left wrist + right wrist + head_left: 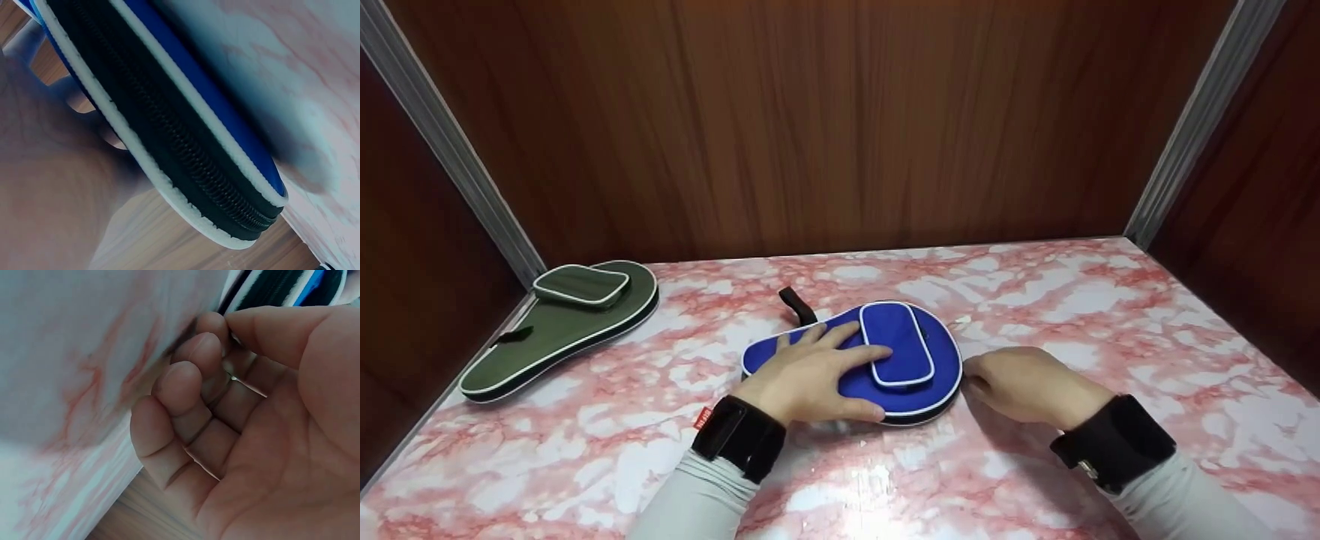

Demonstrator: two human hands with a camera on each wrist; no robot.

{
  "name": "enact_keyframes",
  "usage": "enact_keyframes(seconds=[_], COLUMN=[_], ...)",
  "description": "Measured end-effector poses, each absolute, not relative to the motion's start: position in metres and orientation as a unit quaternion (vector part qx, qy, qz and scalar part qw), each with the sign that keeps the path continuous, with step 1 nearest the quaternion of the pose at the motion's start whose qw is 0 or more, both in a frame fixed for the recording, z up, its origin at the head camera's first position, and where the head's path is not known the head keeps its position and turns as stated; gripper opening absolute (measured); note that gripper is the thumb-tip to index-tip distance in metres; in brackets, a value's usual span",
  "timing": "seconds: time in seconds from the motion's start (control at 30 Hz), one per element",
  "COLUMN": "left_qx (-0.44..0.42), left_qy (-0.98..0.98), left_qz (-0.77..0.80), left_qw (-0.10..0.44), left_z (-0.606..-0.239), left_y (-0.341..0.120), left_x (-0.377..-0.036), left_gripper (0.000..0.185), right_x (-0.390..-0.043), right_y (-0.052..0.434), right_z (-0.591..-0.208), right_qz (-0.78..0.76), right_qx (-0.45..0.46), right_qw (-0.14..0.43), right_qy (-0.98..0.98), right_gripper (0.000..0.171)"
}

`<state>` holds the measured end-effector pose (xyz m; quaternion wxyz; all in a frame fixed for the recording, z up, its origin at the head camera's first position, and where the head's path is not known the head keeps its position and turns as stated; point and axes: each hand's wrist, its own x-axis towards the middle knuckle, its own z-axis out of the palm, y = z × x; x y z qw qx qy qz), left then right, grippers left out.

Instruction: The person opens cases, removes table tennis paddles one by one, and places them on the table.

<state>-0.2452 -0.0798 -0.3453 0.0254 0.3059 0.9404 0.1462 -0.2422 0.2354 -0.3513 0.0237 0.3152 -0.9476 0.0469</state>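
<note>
The left hand (810,375) lies flat on the blue paddle case (915,390), fingers straight and spread, pressing its top; the fingertips reach the raised pocket (896,343) sewn on the case's round part. The right hand (1024,386) sits just right of the case, fingers curled, thumb meeting the forefinger at the case's rim. The right wrist view shows a small metal piece (229,375) between those fingers; whether it is the zipper pull cannot be told.

The case lies flat on the pink-and-white marbled surface (1110,315), directly under the left hand. It is paddle-shaped, bright blue with white piping along both edges. A black zipper band (169,140) runs round its side, closed where the left wrist view shows it. A dark loop (797,304) projects from the handle end, beyond the left hand.

Well to the left of the left hand, near the corner, lies a green case (562,326) of the same shape. Wood-grain panels (847,127) enclose the surface.
</note>
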Motion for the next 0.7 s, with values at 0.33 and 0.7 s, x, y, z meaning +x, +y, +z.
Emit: enact_keyframes(seconds=[0.33, 0.7], left_qx=[0.278, 0.294], left_qy=[0.951, 0.937], left_qz=[0.138, 0.191], left_qw=[0.012, 0.006], left_z=[-0.349, -0.345], left_y=[-0.073, -0.084], left_x=[-0.245, -0.250], left_gripper=[0.079, 0.073], right_x=[-0.236, -0.257], right_y=[0.229, 0.238], right_z=[-0.348, -0.350], right_qz=[0.045, 0.028], right_qx=[0.315, 0.219], right_qw=[0.024, 0.033], right_qy=[-0.948, -0.975], right_gripper=[0.023, 0.030])
